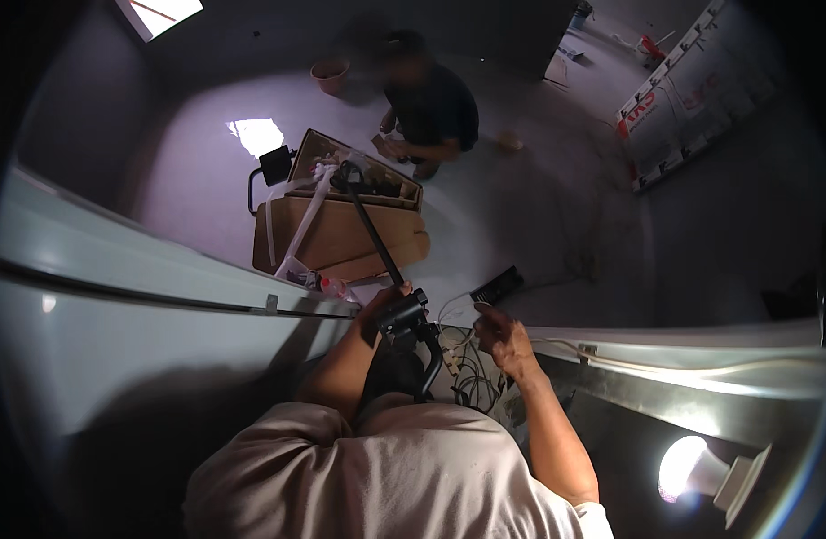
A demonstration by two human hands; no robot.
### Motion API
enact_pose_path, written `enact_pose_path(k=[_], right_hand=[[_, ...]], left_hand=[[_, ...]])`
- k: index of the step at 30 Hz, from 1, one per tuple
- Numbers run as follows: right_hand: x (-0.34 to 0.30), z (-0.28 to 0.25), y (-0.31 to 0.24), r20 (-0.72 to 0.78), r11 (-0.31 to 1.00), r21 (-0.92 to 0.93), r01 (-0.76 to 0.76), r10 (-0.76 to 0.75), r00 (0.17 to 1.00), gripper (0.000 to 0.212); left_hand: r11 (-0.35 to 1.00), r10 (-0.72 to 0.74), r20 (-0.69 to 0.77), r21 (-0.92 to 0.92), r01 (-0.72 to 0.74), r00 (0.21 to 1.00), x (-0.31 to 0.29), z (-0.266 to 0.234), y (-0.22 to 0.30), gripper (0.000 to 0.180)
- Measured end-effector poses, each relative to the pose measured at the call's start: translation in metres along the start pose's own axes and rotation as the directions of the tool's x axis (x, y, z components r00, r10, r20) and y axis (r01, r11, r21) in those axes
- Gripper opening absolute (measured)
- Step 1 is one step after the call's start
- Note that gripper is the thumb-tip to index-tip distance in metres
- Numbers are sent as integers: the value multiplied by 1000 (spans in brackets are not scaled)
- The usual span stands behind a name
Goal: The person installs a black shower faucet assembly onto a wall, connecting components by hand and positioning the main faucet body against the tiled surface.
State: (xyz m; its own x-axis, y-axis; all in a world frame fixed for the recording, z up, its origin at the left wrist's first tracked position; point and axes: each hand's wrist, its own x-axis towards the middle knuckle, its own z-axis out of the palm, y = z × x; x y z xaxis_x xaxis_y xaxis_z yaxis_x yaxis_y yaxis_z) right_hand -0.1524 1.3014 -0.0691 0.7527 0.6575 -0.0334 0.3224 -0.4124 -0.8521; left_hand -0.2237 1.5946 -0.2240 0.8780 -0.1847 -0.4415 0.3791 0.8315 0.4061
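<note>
My left hand [388,301] grips a long black pole tool [375,232] close to its near end. A thick black block and a curved black handle sit at that end. The pole's far end reaches over an open cardboard box [336,235] with long flaps and pale plastic strips. To the right, my right hand [505,341] is raised with its fingers curled in. A small pale edge shows at the fingertips, too dim to name. Just beyond that hand lies a black oblong device [496,286]. Loose cables [471,382] tangle below, between my arms.
A person [435,103] crouches beyond the box, hands near a small brownish piece. A bucket [330,75] stands behind. Pale ledges flank me; cables run along the right one [682,368]. A lit bulb [687,467] is near my right arm. Wrapped panels [691,108] lean far right.
</note>
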Motion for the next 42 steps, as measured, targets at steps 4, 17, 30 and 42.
enact_pose_path(k=[4,17,30,42], right_hand=[[112,10,-23,47,992,-33,-121,122,991,45],[328,43,-19,216,921,88,-379,354,910,63],[500,22,-27,209,948,-54,-312,317,925,53],[564,27,20,227,968,-212,-135,183,956,34]], left_hand=[[994,-22,-210,97,43,977,22,-8,33,30],[963,-268,-469,-159,218,841,51,-65,61,35],[991,-129,-522,-104,88,843,71,-109,48,28],[983,-132,-515,-176,47,847,81,-120,29,3]])
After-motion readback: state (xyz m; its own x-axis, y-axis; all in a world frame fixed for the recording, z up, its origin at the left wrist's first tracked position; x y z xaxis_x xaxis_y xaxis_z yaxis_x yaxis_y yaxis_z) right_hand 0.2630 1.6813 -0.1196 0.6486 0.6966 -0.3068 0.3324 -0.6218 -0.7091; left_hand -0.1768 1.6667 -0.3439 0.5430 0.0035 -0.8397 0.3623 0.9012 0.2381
